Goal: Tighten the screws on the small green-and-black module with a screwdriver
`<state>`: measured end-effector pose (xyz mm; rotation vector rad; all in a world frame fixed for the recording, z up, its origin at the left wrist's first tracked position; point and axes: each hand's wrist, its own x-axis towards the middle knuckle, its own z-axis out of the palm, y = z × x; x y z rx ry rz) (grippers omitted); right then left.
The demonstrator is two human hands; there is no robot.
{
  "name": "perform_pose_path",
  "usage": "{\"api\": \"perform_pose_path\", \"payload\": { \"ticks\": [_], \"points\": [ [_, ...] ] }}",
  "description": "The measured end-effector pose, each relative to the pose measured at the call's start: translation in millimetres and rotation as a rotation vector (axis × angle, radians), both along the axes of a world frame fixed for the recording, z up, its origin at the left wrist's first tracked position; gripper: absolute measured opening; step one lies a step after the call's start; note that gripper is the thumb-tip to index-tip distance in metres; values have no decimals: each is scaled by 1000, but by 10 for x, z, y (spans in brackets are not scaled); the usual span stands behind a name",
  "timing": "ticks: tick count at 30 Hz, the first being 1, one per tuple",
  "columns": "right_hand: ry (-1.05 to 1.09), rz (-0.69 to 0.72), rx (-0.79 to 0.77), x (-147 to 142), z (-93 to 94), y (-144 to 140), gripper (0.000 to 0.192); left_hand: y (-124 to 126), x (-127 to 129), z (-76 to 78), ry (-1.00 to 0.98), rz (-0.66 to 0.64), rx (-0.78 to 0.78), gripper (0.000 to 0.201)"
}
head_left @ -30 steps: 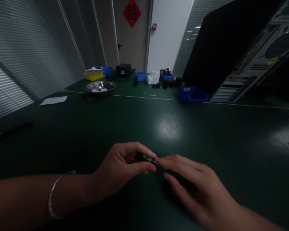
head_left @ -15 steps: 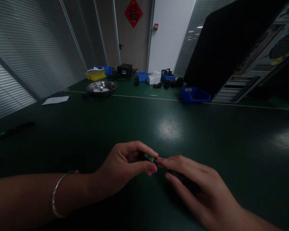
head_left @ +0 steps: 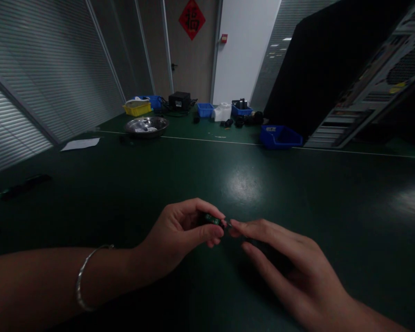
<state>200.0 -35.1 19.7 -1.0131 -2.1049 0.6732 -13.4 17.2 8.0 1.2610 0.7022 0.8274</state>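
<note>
My left hand (head_left: 185, 226) is closed, pinching a small green circuit board (head_left: 212, 220) with dark parts at its right end between thumb and fingers. Fingers cover much of the board. Just to the right, my right hand (head_left: 287, 258) grips a slim dark tool with a thin metal tip (head_left: 229, 225). Its forefinger lies along the tool, and the thumb is beneath. The tip is close to the board's right end; whether they touch I cannot tell. Most of the tool is hidden in the palm and shadow.
On the green table (head_left: 180, 170) stand a metal bowl (head_left: 146, 127), a yellow bin (head_left: 137, 109) and a blue bin (head_left: 280, 137). White paper (head_left: 80, 144) and a dark elongated object (head_left: 24, 186) lie at left. A large computer case (head_left: 349, 78) rises at right.
My right hand has drawn slightly right with the tool, its tip further from the left fingers. My left hand has shifted slightly up and left with the circuit board.
</note>
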Motion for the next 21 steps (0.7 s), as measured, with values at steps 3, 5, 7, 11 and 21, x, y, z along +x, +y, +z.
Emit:
{"api": "perform_pose_path", "payload": {
  "ticks": [3, 5, 7, 11, 21],
  "points": [
    [5, -95, 43, 12, -2, 17, 38, -5, -36, -1, 170, -91, 172, 15],
    [10, -123, 52, 14, -9, 26, 36, -11, -43, 11, 322, -216, 364, 16],
    [13, -129, 47, 16, -16, 27, 36, -22, -35, 28, 427, -342, 569, 15],
    [5, -117, 31, 24, -30, 16, 38, -51, -10, 46, 514, -419, 783, 16],
    [-78, -126, -37, 39, 20, 38, 32, -96, -32, 64, 495, -249, 782, 30]
  ]
}}
